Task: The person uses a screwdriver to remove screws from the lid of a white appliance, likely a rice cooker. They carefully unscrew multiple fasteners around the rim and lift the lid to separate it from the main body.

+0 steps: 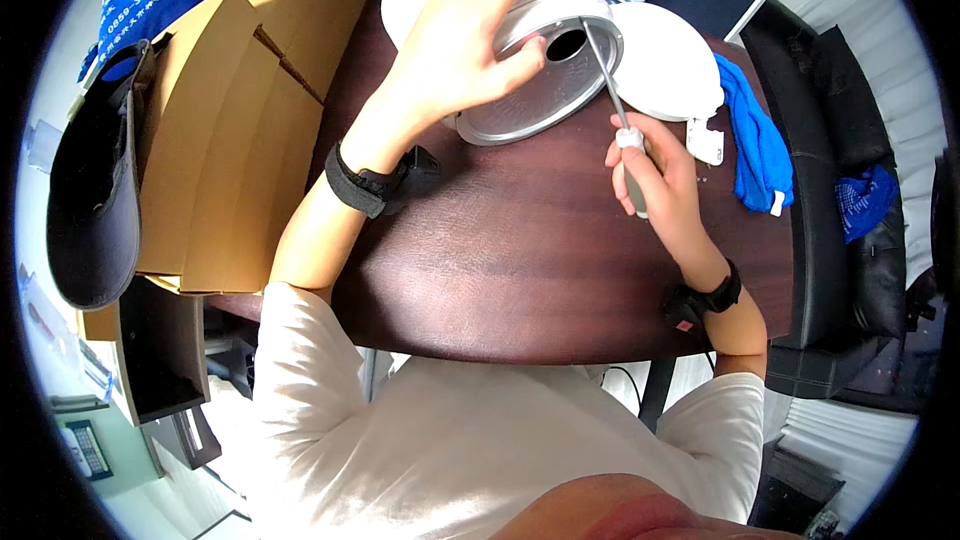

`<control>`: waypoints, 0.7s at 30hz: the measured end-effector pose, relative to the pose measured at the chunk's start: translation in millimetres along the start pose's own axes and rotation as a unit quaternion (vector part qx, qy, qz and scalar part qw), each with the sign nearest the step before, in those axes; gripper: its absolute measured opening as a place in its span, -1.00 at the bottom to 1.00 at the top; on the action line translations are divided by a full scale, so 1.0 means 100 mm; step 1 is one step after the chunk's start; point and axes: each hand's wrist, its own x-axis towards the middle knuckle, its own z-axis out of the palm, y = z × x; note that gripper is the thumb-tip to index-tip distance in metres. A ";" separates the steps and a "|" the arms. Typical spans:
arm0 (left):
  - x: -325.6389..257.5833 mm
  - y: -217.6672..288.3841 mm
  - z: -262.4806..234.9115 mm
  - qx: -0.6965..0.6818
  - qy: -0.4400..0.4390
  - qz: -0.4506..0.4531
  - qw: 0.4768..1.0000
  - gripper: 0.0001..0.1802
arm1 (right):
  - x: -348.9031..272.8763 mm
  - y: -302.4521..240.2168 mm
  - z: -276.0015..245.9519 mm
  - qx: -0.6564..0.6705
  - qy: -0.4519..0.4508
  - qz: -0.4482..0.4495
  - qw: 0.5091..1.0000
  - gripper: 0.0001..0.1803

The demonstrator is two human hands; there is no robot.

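The person's white T-shirt fills the lower edge. On the dark brown wooden table, the left hand presses flat on a white round appliance housing with silver ribbed rim. The right hand grips a grey-handled screwdriver, its tip at the rim.

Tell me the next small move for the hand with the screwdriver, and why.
Probably ease the tip of the grey-handled screwdriver slightly further along the rim of the white round appliance housing. The right hand grips the handle low, the shaft slants up to the rim beside the dark round opening, and the left hand presses on the housing, steadying it on the dark wooden table.
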 end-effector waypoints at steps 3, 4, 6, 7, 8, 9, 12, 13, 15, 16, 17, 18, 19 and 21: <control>0.05 -0.04 0.03 -0.004 -0.002 0.017 1.000 -0.55 | -0.02 0.00 0.02 0.029 -0.017 0.008 0.999 -0.69; 0.05 -0.05 0.04 -0.008 0.001 0.020 1.000 -0.56 | -0.02 0.00 0.02 0.042 -0.022 0.015 0.999 -0.69; 0.06 -0.07 0.07 -0.015 0.005 0.017 1.000 -0.59 | -0.01 0.01 0.02 0.042 -0.027 0.025 0.998 -0.68; 0.07 -0.07 0.08 -0.016 0.006 0.011 1.000 -0.59 | -0.01 0.00 0.01 0.041 -0.032 0.027 0.998 -0.68; 0.07 -0.07 0.09 -0.017 0.008 0.003 1.000 -0.60 | -0.01 -0.01 0.01 0.040 -0.038 0.030 0.998 -0.67; 0.08 -0.07 0.09 -0.014 0.010 0.006 1.000 -0.60 | -0.01 -0.01 0.00 0.040 -0.036 0.041 0.998 -0.66; 0.08 -0.06 0.09 0.000 0.011 0.013 1.000 -0.59 | 0.00 -0.02 -0.01 0.057 -0.030 0.053 0.997 -0.65; 0.09 -0.05 0.10 0.008 0.008 0.012 1.000 -0.59 | 0.00 -0.03 -0.02 0.061 -0.034 0.054 0.996 -0.64; 0.09 0.00 0.10 0.023 0.006 0.016 1.000 -0.60 | 0.01 -0.02 -0.03 0.070 -0.043 0.056 0.995 -0.63; 0.09 0.02 0.10 0.031 0.009 0.021 0.999 -0.61 | 0.00 -0.01 -0.03 0.080 -0.048 0.049 0.994 -0.63; 0.09 0.04 0.10 0.040 0.013 0.026 0.999 -0.62 | -0.01 0.01 -0.04 0.089 -0.053 0.042 0.994 -0.63; 0.09 0.02 0.11 0.035 0.016 0.028 0.999 -0.63 | -0.01 0.02 -0.04 0.098 -0.058 0.034 0.993 -0.62; 0.09 0.00 0.12 0.031 0.018 0.031 0.999 -0.64 | -0.02 0.03 -0.05 0.095 -0.058 0.031 0.993 -0.61; 0.09 -0.01 0.13 0.028 0.021 0.031 0.999 -0.66 | -0.03 0.04 -0.06 0.088 -0.059 0.024 0.994 -0.59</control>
